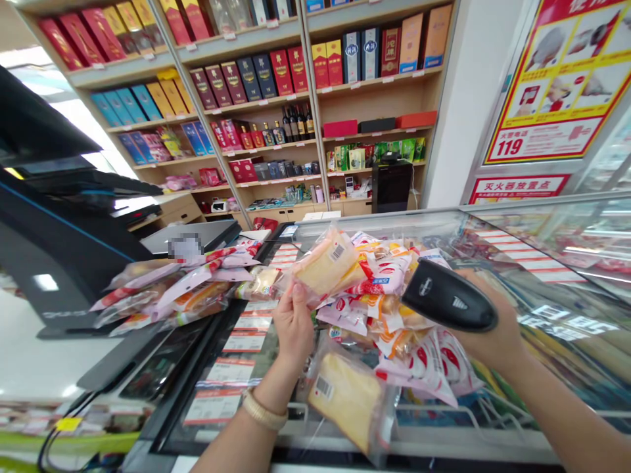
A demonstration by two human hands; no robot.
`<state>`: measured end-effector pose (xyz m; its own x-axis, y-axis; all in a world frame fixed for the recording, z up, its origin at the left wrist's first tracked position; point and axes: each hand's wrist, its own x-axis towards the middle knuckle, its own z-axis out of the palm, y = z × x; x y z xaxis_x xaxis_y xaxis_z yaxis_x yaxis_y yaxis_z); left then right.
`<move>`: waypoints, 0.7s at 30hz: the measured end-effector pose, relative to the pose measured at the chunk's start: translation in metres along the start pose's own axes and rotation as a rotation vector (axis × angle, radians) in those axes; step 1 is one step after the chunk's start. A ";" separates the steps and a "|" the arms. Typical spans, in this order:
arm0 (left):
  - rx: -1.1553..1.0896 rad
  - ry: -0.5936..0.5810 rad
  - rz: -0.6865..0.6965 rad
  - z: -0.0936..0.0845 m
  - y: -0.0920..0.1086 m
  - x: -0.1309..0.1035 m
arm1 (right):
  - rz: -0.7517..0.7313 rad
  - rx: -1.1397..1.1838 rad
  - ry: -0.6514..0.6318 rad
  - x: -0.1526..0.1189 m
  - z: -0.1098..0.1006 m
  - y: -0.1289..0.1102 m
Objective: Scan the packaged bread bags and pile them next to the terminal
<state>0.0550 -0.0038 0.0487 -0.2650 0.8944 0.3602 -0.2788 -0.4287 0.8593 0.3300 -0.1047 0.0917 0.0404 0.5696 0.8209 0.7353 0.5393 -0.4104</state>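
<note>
Head view: L hand (296, 322) comes up from bottom centre, fingers pinching lower edge of clear bag w/ pale bread slices (326, 261), barcode showing, mid-frame. R hand (493, 328) reaches in from lower R, wrapped round black scanner (449, 295), its head pointing L, just R of centre. Clear bag w/ sliced bread (348, 397) lies bottom centre on glass-topped case (231, 378). Pkgd. buns (394, 322) heaped centre, btwn. hands; more bagged bread (185, 289) piled L of centre.
</note>
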 end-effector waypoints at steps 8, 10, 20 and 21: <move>-0.044 -0.003 -0.013 0.002 0.004 0.004 | -0.003 -0.016 0.026 -0.001 -0.001 0.003; -0.056 0.015 -0.011 -0.003 0.012 0.010 | 0.008 -0.049 0.060 -0.003 -0.003 0.009; 0.419 -0.685 -0.349 -0.021 0.038 0.014 | 0.063 -0.114 0.136 -0.007 -0.003 0.027; 0.453 -0.756 -0.352 -0.020 0.037 0.014 | 0.037 -0.123 0.134 -0.006 -0.002 0.026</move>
<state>0.0227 -0.0093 0.0783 0.4779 0.8766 0.0568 0.1978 -0.1704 0.9653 0.3504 -0.0960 0.0771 0.1528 0.4959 0.8548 0.8085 0.4347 -0.3968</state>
